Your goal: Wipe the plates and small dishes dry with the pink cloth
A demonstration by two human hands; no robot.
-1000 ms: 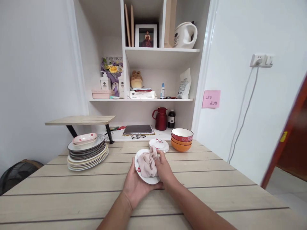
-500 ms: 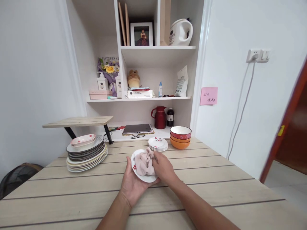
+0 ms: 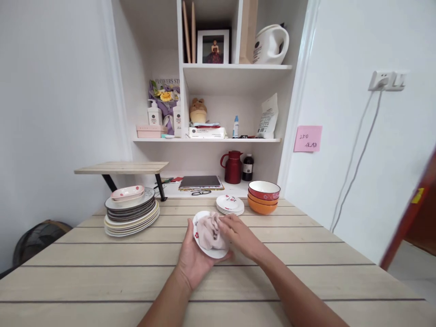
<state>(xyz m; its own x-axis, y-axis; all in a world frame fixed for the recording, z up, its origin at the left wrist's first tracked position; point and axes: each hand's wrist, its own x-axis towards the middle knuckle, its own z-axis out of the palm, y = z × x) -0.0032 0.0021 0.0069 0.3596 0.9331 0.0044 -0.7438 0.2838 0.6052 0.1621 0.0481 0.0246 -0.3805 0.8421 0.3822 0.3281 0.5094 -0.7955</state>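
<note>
My left hand holds a small white plate with a red flower print, cupping it from below over the wooden table. A crumpled pale pink cloth lies on the plate's face. My right hand presses on that cloth with its fingers closed around it. Just behind the hands sits a short stack of matching small plates.
A tall stack of large plates topped by a pink dish stands at the left. Stacked red and orange bowls sit at the back right. Shelves behind hold a red jug, bottles and a tablet. A small raised shelf stands back left.
The cloth has shifted slightly across the plate under my right hand. The view has swung a little, and the plate stays in my left hand.
</note>
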